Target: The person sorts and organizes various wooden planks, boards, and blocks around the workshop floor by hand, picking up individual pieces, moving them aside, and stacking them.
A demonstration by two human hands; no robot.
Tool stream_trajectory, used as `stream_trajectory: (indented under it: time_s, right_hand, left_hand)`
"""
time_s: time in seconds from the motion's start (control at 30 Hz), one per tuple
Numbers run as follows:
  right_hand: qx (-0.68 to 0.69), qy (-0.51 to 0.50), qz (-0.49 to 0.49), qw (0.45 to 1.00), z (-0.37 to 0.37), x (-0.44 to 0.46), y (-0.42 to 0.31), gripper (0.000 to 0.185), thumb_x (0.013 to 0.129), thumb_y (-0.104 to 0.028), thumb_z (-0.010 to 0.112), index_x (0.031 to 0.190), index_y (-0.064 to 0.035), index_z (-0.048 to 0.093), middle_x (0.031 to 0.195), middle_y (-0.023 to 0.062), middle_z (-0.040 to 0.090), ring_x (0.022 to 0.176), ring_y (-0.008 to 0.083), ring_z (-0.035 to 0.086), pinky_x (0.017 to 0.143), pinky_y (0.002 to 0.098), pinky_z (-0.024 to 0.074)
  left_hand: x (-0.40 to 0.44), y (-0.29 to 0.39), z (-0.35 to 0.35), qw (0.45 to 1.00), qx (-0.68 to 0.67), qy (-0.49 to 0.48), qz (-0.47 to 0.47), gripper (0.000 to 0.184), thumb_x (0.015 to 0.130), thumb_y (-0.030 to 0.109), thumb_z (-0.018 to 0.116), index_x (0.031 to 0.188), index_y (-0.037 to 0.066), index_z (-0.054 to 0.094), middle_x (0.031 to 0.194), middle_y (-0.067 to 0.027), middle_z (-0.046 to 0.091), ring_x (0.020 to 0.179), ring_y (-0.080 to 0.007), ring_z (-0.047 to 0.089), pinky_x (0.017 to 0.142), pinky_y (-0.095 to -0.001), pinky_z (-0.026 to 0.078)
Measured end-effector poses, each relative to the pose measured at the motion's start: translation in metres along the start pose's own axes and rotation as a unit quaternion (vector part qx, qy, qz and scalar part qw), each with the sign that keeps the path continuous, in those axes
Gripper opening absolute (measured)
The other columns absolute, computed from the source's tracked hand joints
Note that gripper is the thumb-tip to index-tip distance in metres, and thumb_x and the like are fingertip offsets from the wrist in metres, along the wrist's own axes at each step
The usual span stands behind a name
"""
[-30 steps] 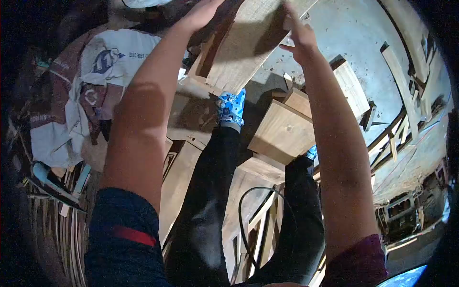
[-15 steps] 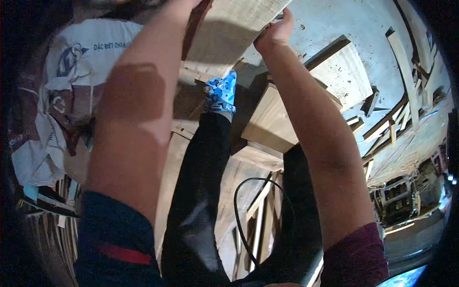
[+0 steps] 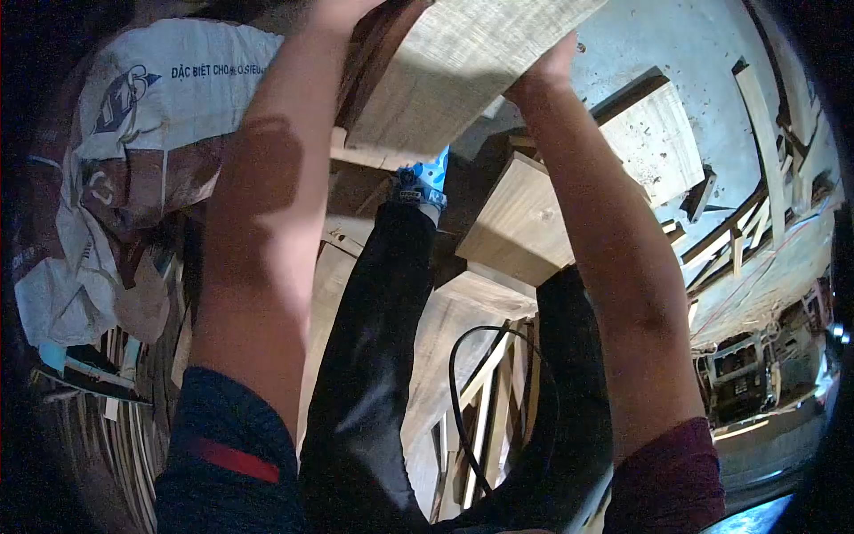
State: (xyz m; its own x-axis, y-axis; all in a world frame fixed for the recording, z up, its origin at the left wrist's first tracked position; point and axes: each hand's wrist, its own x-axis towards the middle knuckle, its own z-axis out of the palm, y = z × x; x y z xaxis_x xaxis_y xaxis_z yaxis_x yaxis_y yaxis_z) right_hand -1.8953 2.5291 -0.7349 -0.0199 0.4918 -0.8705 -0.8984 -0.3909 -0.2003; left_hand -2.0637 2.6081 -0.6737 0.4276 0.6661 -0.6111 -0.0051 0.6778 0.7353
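Observation:
A thick wooden board [image 3: 463, 76] is raised in front of me at the top of the view, its far end cut off by the frame. My right hand [image 3: 549, 69] grips its right edge, with the fingers mostly hidden behind the wood. Along the opposite side, my left hand [image 3: 347, 11] is at the board's dark left edge, partly beyond the frame and with its fingers out of sight. Below the board, my blue patterned shoe [image 3: 433, 173] is partly covered by it.
Wood blocks [image 3: 520, 214] and a pale board [image 3: 658, 142] lie right of centre. A white printed sack [image 3: 191, 84] is at the left. A black cable [image 3: 455, 383] loops between my legs over wood strips [image 3: 485, 427]. Long offcuts [image 3: 761, 151] line the right side.
The board has shifted slightly right and down in the view, covering more of the shoe. Both arms have moved right with it.

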Motion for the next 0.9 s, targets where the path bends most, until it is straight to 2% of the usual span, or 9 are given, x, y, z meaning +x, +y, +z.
stream_trajectory:
  time_s: [0.07, 0.1, 0.2, 0.3, 0.47, 0.57, 0.73, 0.77, 0.9]
  right_hand:
    - [-0.155, -0.124, -0.072, 0.977, -0.026, -0.008, -0.005, 0.063, 0.093, -0.056, 0.043, 0.131, -0.0058, 0.051, 0.126, 0.0144, 0.058, 0.110, 0.0322, 0.057, 0.093, 0.0446, 0.0479]
    - [-0.035, -0.100, -0.004, 0.994, -0.015, -0.033, -0.011, 0.063, 0.095, -0.051, 0.045, 0.139, -0.0062, 0.042, 0.131, 0.0172, 0.054, 0.118, 0.0323, 0.053, 0.095, 0.0445, 0.0470]
    - [-0.112, -0.055, -0.057, 0.990, 0.009, -0.096, -0.020, 0.079, 0.092, -0.067, 0.030, 0.144, -0.0080, 0.033, 0.136, 0.0168, 0.048, 0.116, 0.0337, 0.055, 0.098, 0.0466, 0.0454]
    - [-0.068, -0.055, -0.075, 0.993, 0.029, -0.145, -0.032, 0.086, 0.088, -0.070, 0.040, 0.145, -0.0061, 0.032, 0.139, 0.0171, 0.045, 0.121, 0.0321, 0.050, 0.103, 0.0430, 0.0406]
    - [-0.047, -0.068, 0.026, 0.996, 0.054, -0.212, -0.065, 0.071, 0.089, -0.050, 0.053, 0.142, -0.0057, 0.036, 0.136, 0.0166, 0.049, 0.121, 0.0307, 0.051, 0.104, 0.0426, 0.0398]
    - [-0.074, -0.020, 0.035, 0.996, 0.050, -0.254, -0.083, 0.073, 0.089, -0.050, 0.056, 0.141, -0.0028, 0.036, 0.136, 0.0170, 0.048, 0.121, 0.0307, 0.050, 0.104, 0.0419, 0.0402]
    - [-0.015, -0.002, 0.152, 0.988, 0.029, -0.345, -0.088, 0.070, 0.090, -0.049, 0.056, 0.143, -0.0078, 0.036, 0.139, 0.0149, 0.046, 0.125, 0.0303, 0.047, 0.106, 0.0450, 0.0375]
    - [0.012, 0.003, 0.186, 0.983, 0.027, -0.366, -0.088, 0.070, 0.090, -0.049, 0.056, 0.143, -0.0086, 0.036, 0.140, 0.0145, 0.046, 0.125, 0.0301, 0.047, 0.106, 0.0453, 0.0376]
    - [0.049, 0.009, 0.248, 0.968, 0.032, -0.430, -0.099, 0.063, 0.091, -0.047, 0.054, 0.140, -0.0087, 0.042, 0.135, 0.0125, 0.053, 0.120, 0.0297, 0.053, 0.104, 0.0456, 0.0399]
  left_hand:
    - [-0.019, 0.018, 0.027, 0.992, 0.075, 0.055, -0.090, 0.065, 0.094, 0.058, 0.048, 0.131, 0.005, 0.053, 0.112, -0.0092, 0.058, 0.091, -0.0164, 0.053, 0.077, -0.0307, 0.045]
    - [-0.029, 0.015, 0.032, 0.995, 0.056, 0.055, -0.058, 0.064, 0.094, 0.056, 0.049, 0.133, 0.005, 0.052, 0.114, -0.0086, 0.058, 0.094, -0.0163, 0.053, 0.081, -0.0307, 0.044]
    - [-0.059, 0.017, 0.049, 0.998, 0.006, 0.053, 0.043, 0.062, 0.094, 0.050, 0.052, 0.137, 0.006, 0.047, 0.122, -0.0069, 0.055, 0.104, -0.0158, 0.051, 0.091, -0.0304, 0.040]
    - [-0.080, 0.017, 0.060, 0.992, -0.040, 0.047, 0.108, 0.061, 0.094, 0.044, 0.055, 0.141, 0.007, 0.042, 0.130, -0.0052, 0.052, 0.114, -0.0154, 0.050, 0.101, -0.0301, 0.036]
    - [-0.114, 0.044, 0.094, 0.990, -0.061, 0.126, -0.011, 0.059, 0.093, 0.037, 0.063, 0.137, 0.002, 0.047, 0.120, -0.0036, 0.059, 0.108, -0.0112, 0.053, 0.096, -0.0258, 0.040]
    - [-0.141, 0.049, 0.119, 0.986, -0.005, 0.164, -0.021, 0.062, 0.094, 0.037, 0.062, 0.140, 0.000, 0.043, 0.124, -0.0046, 0.058, 0.112, -0.0121, 0.052, 0.100, -0.0254, 0.038]
    - [-0.237, 0.066, 0.165, 0.968, 0.056, 0.190, -0.152, 0.067, 0.094, 0.048, 0.057, 0.138, 0.000, 0.046, 0.133, -0.0121, 0.054, 0.122, -0.0167, 0.048, 0.104, -0.0281, 0.034]
    - [-0.256, 0.073, 0.176, 0.975, 0.048, 0.188, -0.113, 0.067, 0.093, 0.048, 0.058, 0.138, -0.001, 0.046, 0.133, -0.0123, 0.054, 0.122, -0.0164, 0.048, 0.105, -0.0279, 0.033]
    - [-0.312, 0.119, 0.213, 0.955, 0.037, 0.191, -0.225, 0.067, 0.095, 0.047, 0.056, 0.140, 0.000, 0.043, 0.135, -0.0106, 0.053, 0.125, -0.0153, 0.045, 0.106, -0.0269, 0.031]
